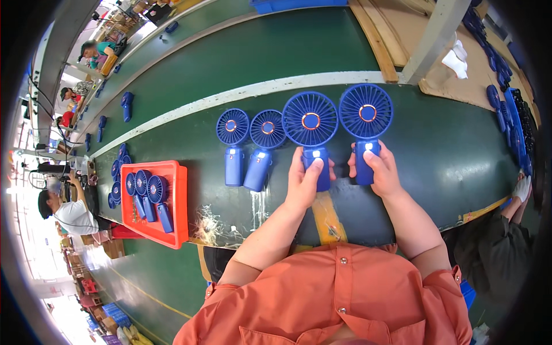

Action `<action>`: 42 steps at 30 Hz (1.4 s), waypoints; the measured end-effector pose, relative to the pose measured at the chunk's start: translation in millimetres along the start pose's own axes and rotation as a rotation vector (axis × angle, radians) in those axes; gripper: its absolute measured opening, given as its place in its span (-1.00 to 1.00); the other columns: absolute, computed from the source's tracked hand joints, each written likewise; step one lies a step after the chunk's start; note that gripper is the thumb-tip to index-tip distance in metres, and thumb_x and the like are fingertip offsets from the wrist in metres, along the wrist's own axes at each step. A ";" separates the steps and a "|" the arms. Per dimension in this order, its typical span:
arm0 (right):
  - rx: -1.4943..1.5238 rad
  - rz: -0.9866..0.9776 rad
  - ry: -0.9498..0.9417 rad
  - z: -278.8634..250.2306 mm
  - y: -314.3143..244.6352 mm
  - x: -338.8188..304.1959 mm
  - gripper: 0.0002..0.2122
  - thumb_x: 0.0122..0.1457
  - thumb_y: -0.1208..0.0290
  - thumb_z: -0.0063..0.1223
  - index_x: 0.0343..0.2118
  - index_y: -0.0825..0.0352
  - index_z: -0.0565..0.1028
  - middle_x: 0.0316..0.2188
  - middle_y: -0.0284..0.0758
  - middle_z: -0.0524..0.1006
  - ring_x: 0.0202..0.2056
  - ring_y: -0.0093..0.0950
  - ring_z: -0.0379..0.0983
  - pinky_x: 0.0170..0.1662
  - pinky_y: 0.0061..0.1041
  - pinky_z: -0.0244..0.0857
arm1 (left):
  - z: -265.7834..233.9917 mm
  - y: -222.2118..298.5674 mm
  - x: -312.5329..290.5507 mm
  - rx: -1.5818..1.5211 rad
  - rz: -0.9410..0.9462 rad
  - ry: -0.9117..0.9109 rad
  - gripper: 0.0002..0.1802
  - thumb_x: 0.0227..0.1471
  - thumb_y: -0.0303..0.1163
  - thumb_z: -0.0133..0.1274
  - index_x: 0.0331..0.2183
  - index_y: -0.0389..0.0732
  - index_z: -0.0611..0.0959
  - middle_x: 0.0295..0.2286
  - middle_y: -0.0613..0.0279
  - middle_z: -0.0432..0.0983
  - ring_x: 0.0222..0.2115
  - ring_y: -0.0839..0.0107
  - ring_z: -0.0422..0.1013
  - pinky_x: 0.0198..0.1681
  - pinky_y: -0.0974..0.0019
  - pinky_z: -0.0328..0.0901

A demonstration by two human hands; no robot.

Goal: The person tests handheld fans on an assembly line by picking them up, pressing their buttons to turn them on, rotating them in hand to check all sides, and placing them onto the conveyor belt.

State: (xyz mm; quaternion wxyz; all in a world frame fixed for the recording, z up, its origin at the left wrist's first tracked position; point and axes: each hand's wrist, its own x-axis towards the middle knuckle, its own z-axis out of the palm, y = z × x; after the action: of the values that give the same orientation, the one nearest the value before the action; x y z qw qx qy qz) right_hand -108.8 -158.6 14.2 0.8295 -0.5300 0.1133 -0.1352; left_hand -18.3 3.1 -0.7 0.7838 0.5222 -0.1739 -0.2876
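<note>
My left hand [305,179] is wrapped round the handle of a blue handheld fan [311,119], its thumb on the front near a lit white spot. Beside it, my right hand [379,169] grips a second blue handheld fan [366,111] the same way, thumb just below another lit spot. Both fans are upright, round grilles away from me, close side by side above the green table. Just left of my left hand, two more blue fans lie on the table: one straight [233,146], one with its handle slanted [264,146].
A red tray [183,201] with several blue fans stands at the table's left. Beyond a white rail [241,92] runs a green belt [276,49] carrying further fans. A blue bin [517,138] and a co-worker's gloved hand [522,188] are at the right. Other people sit along the left.
</note>
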 end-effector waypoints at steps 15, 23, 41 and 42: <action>-0.001 -0.009 -0.024 -3.7 -4.1 -1.8 -0.74 0.11 0.37 -0.07 -0.19 0.41 0.33 -0.43 -0.25 0.46 -0.50 -0.51 0.45 -0.39 -0.57 0.34 | 2.0 -0.2 -2.1 -0.059 -0.004 -0.009 -0.71 0.02 -0.38 -0.13 -0.19 -0.26 0.29 -0.43 0.07 0.42 -0.54 0.36 0.41 -0.44 0.36 0.32; -0.029 0.002 -0.015 -4.3 -1.2 -1.7 -0.71 0.10 0.33 -0.10 -0.17 0.42 0.32 -0.45 -0.21 0.48 -0.53 -0.46 0.46 -0.43 -0.54 0.35 | 0.5 -0.6 -1.2 -0.121 -0.020 -0.027 -0.71 0.04 -0.40 -0.12 -0.18 -0.27 0.29 -0.43 0.08 0.44 -0.54 0.38 0.41 -0.45 0.37 0.33; 0.047 0.025 0.036 -6.6 0.4 0.0 -0.78 0.14 0.39 -0.10 -0.21 0.40 0.32 -0.44 -0.25 0.47 -0.50 -0.49 0.45 -0.39 -0.55 0.35 | -1.2 1.6 0.4 -0.153 -0.089 0.002 -0.73 0.05 -0.37 -0.16 -0.19 -0.26 0.30 -0.44 0.05 0.42 -0.55 0.35 0.41 -0.45 0.35 0.32; 0.049 0.026 0.033 -6.2 -0.2 0.1 -0.78 0.14 0.39 -0.10 -0.21 0.40 0.32 -0.44 -0.25 0.47 -0.50 -0.49 0.45 -0.39 -0.55 0.35 | -1.7 1.3 0.7 -0.170 -0.094 -0.009 -0.73 0.05 -0.37 -0.16 -0.20 -0.26 0.30 -0.44 0.05 0.42 -0.55 0.35 0.41 -0.45 0.35 0.32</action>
State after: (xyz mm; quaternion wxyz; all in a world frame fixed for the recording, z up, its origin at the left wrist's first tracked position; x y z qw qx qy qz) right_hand -110.8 -163.9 11.8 0.8420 -0.5055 0.1306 -0.1356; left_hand -16.4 4.3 -0.2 0.8102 0.4599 -0.1275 -0.3403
